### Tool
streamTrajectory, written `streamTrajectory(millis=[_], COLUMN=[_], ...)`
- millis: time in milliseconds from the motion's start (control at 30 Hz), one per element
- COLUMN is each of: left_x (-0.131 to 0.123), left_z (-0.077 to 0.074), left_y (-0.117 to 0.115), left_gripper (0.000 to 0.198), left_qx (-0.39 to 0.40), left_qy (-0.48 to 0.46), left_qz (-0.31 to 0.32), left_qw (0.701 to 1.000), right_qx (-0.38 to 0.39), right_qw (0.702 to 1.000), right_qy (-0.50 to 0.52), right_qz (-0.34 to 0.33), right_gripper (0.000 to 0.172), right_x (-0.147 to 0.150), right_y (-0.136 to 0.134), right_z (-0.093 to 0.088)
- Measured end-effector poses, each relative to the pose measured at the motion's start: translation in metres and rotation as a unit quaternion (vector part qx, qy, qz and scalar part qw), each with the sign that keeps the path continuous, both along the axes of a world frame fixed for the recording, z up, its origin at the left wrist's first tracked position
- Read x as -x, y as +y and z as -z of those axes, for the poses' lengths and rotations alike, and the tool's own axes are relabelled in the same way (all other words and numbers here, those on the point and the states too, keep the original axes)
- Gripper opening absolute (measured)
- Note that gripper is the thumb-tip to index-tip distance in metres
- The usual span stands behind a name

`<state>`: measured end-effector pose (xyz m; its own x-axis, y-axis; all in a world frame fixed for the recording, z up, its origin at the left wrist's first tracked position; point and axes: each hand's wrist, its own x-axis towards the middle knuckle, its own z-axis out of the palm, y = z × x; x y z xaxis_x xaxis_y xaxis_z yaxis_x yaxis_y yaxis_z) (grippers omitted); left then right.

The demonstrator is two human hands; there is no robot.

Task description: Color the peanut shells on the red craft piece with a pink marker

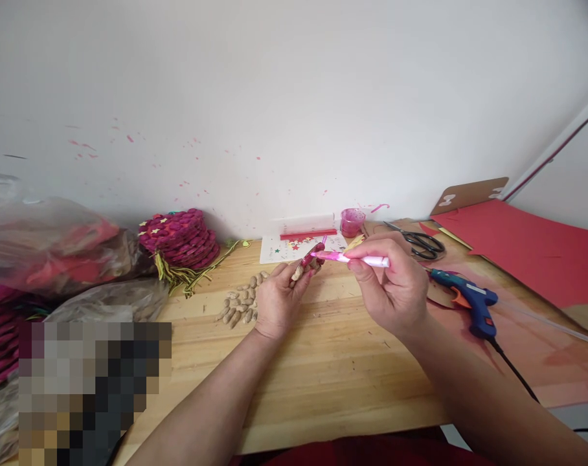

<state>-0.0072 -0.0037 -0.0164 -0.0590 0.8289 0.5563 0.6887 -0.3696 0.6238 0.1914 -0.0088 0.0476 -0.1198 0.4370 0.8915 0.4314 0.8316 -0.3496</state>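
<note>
My left hand (278, 299) pinches a small cluster of peanuts (312, 256), part of it coloured dark magenta and part bare shell. In my right hand (394, 283) is a slim white paintbrush (369, 260), stained pink toward its tip. The tip meets the magenta part of the cluster. Loose unpainted peanuts (243, 299) lie on the wooden table beside my left hand. Just beyond both hands is a white sheet (271, 251) with small coloured stars (296, 244) on it. A clear cup of pink paint (353, 223) stands behind the brush.
Stacked magenta peanut pieces with yellow tassels (180, 239) stand back left, near plastic bags (56, 236). On the right lie black scissors (423, 244), a blue glue gun (478, 301) with its cord, and red paper sheets (531, 249). A pink-spattered wall (294, 116) bounds the table's back.
</note>
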Motion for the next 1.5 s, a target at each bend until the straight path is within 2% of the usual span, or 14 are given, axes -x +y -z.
streamTrajectory(millis=[100, 233, 400, 567, 700, 900, 1033, 1333, 1500], left_x=[0.0, 0.001, 0.001, 0.001, 0.001, 0.001, 0.001, 0.0, -0.003], left_z=[0.0, 0.001, 0.001, 0.001, 0.001, 0.003, 0.003, 0.005, 0.006], left_y=[0.0, 0.0, 0.001, 0.0, 0.0, 0.001, 0.001, 0.002, 0.003], left_gripper=[0.012, 0.013, 0.014, 0.015, 0.013, 0.012, 0.014, 0.027, 0.03], left_qx=[0.006, 0.008, 0.018, 0.01, -0.002, -0.004, 0.006, 0.01, 0.037], left_qy=[0.007, 0.021, 0.019, 0.004, 0.004, 0.005, 0.0, -0.061, -0.138], left_qz=[-0.003, -0.001, -0.01, -0.005, 0.0, -0.006, 0.001, 0.036, 0.067], left_qw=[1.0, 1.0, 1.0, 1.0, 1.0, 1.0, 1.0, 0.997, 0.988], right_qx=[0.004, 0.007, 0.006, 0.017, 0.025, 0.02, 0.028, 0.03, 0.044], right_qw=[1.0, 1.0, 1.0, 0.999, 0.999, 0.999, 0.999, 0.999, 0.997], right_qy=[0.013, 0.008, 0.017, 0.021, 0.035, 0.029, 0.042, 0.044, 0.059], right_qz=[0.009, -0.015, 0.008, -0.028, 0.003, -0.031, -0.01, -0.011, -0.019], right_gripper=[0.011, 0.01, 0.01, 0.013, 0.013, 0.014, 0.012, 0.012, 0.011], right_x=[-0.001, 0.0, 0.0, -0.001, -0.004, -0.002, -0.002, -0.004, -0.004], right_y=[0.001, 0.0, 0.001, 0.002, 0.005, 0.004, 0.006, 0.01, 0.012], right_z=[0.001, 0.002, 0.001, 0.003, 0.005, 0.005, 0.006, 0.009, 0.011])
